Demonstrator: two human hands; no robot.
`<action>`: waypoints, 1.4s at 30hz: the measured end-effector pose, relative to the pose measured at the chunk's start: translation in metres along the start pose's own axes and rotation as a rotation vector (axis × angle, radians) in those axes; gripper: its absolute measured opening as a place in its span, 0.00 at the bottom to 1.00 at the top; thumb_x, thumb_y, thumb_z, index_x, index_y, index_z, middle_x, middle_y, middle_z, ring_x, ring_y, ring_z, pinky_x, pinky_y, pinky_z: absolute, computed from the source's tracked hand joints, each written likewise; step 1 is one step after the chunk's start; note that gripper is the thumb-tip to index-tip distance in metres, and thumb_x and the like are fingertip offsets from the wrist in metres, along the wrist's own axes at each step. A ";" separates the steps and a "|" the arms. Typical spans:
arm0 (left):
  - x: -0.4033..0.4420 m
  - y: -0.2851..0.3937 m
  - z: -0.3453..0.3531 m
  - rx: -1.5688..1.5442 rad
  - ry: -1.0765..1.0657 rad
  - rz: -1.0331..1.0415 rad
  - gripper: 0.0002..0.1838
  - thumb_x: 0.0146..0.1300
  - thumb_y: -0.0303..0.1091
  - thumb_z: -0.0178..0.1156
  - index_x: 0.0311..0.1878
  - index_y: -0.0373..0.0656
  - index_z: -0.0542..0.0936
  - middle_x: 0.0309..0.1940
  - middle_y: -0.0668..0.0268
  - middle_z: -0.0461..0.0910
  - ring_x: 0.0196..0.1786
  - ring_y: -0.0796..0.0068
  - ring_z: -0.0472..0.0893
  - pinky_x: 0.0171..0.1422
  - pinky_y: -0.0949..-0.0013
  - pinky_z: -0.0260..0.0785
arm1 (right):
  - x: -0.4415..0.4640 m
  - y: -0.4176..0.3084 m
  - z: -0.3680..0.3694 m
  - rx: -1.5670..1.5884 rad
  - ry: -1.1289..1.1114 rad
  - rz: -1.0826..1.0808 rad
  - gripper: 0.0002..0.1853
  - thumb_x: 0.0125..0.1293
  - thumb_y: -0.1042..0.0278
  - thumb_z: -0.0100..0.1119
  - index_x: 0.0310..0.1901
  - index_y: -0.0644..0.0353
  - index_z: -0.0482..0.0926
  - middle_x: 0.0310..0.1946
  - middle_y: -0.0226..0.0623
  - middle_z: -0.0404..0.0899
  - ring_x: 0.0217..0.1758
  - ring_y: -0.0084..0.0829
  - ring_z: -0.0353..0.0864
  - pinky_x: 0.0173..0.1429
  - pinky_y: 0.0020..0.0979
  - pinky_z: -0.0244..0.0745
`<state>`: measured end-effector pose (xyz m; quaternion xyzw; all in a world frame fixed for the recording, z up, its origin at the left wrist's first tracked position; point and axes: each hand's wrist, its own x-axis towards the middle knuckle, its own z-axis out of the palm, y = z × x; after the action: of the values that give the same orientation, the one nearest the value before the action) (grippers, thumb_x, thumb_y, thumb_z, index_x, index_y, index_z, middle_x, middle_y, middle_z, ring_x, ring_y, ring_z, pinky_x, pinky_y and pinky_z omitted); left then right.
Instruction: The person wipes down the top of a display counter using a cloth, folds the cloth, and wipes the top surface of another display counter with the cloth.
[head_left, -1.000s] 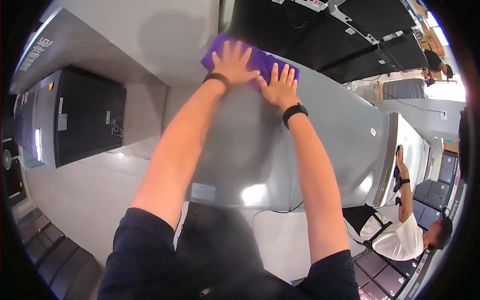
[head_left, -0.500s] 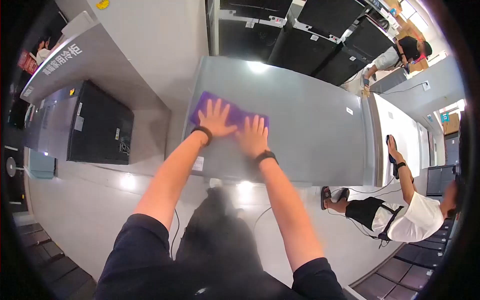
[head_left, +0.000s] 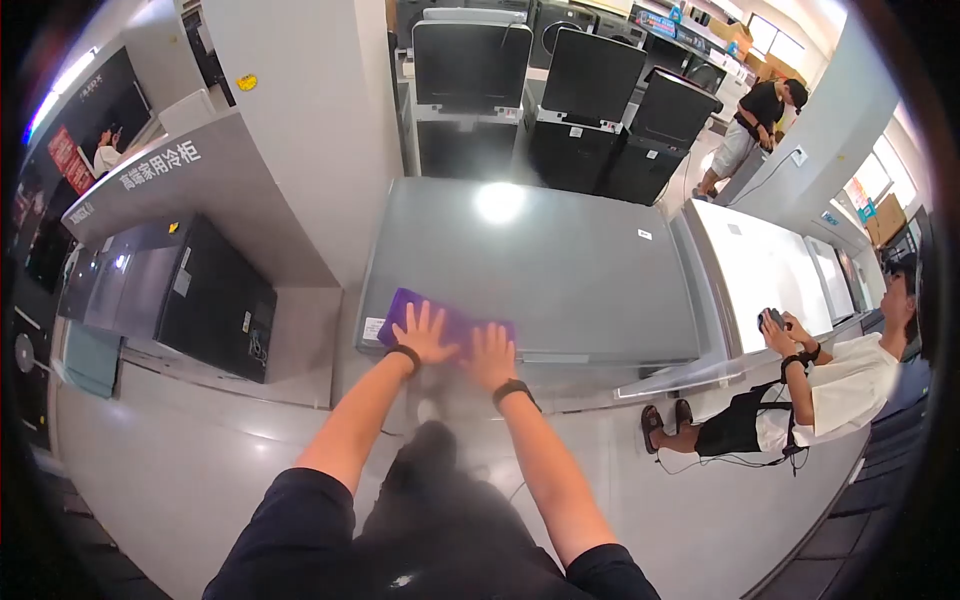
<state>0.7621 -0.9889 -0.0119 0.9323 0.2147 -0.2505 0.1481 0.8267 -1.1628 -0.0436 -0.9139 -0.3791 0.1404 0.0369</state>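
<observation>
A purple cloth [head_left: 401,305] lies spread near the front left edge of a long grey chest freezer lid [head_left: 560,270]. My left hand [head_left: 425,335] rests flat on the cloth, its fingers spread. Beside it, my right hand [head_left: 491,357] also presses on the cloth with straight fingers, close to the lid's front edge. Parts of the cloth are covered by both hands. A white label [head_left: 373,328] shows on the lid just left of the cloth.
At left stands a dark freezer [head_left: 215,300] beside a pillar [head_left: 290,120]. Upright black freezers [head_left: 470,70] line the back. On the right, a person in a white shirt [head_left: 850,385] holds a dark object over a white freezer lid [head_left: 765,270]. Another person [head_left: 750,125] stands farther back.
Both hands and the cloth have slid toward me, to the lid's front edge. My view has tilted up. The person at right now has both hands together on the dark object.
</observation>
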 end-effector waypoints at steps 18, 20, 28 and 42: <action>0.068 -0.012 -0.042 -0.022 -0.029 -0.019 0.62 0.53 0.81 0.51 0.82 0.60 0.37 0.82 0.57 0.22 0.81 0.39 0.22 0.75 0.22 0.30 | 0.080 -0.001 -0.042 -0.025 -0.169 0.049 0.51 0.66 0.32 0.55 0.80 0.53 0.45 0.81 0.52 0.35 0.84 0.56 0.31 0.80 0.60 0.35; 0.085 -0.014 -0.059 -0.015 -0.019 -0.015 0.61 0.53 0.81 0.52 0.82 0.60 0.38 0.82 0.57 0.23 0.81 0.39 0.23 0.74 0.22 0.30 | 0.104 -0.002 -0.043 -0.031 -0.139 0.052 0.52 0.65 0.32 0.55 0.80 0.53 0.45 0.81 0.52 0.36 0.84 0.56 0.31 0.80 0.61 0.36; 0.181 -0.024 -0.123 -0.117 0.022 -0.077 0.61 0.54 0.79 0.54 0.82 0.61 0.38 0.82 0.57 0.22 0.81 0.40 0.21 0.73 0.21 0.30 | 0.218 0.016 -0.070 -0.038 -0.080 0.057 0.51 0.66 0.31 0.52 0.80 0.55 0.45 0.81 0.53 0.36 0.84 0.57 0.31 0.80 0.62 0.35; 0.288 -0.002 -0.189 -0.343 0.161 -0.370 0.52 0.63 0.73 0.48 0.82 0.60 0.41 0.82 0.60 0.25 0.80 0.37 0.21 0.70 0.16 0.36 | 0.361 0.053 -0.124 -0.020 -0.090 0.087 0.50 0.67 0.27 0.46 0.79 0.58 0.48 0.80 0.57 0.38 0.83 0.58 0.32 0.80 0.60 0.37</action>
<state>1.0628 -0.8208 -0.0086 0.8555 0.4318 -0.1581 0.2379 1.1408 -0.9420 -0.0164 -0.9225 -0.3417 0.1793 0.0047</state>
